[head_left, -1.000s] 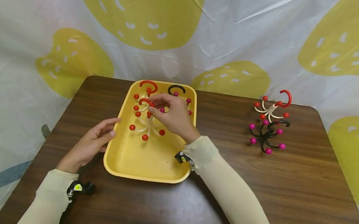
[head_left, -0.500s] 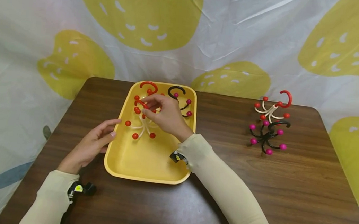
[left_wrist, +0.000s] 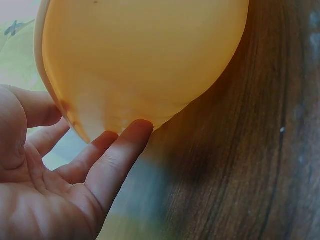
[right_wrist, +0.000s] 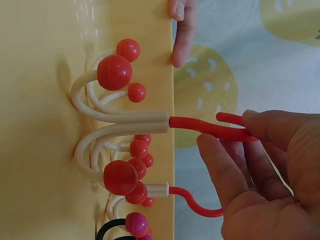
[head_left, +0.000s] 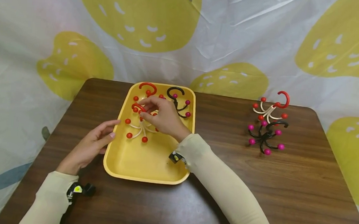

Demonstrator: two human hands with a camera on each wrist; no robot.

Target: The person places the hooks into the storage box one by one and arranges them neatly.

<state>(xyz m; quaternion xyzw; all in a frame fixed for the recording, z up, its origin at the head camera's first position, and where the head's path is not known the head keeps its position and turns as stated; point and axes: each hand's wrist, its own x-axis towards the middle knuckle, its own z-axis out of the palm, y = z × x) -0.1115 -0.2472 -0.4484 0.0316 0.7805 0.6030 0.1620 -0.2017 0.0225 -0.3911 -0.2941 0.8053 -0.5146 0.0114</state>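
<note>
My right hand [head_left: 167,120] pinches the red hook of a multi-arm hanging hook [right_wrist: 145,120] between thumb and fingers. It has white curved arms tipped with red balls and stands upright, low over the floor of the yellow tray [head_left: 144,166]. Behind it in the tray are a second red-and-white hanging hook [head_left: 148,92], partly hidden by my hand, and a black hanging hook [head_left: 175,104] with magenta balls. My left hand [head_left: 91,144] touches the tray's left side, its fingers extended against the outer wall in the left wrist view.
On the wooden table [head_left: 305,190], right of the tray, sit another red-and-white hanging hook [head_left: 273,108] and another black one [head_left: 265,135], close together. A fruit-print curtain [head_left: 229,32] hangs behind the table's back edge.
My right hand has shifted left, carrying the red-and-white hanging hook toward the tray's left wall. Its ball-tipped arms have turned a little. My left hand keeps its place at the tray.
</note>
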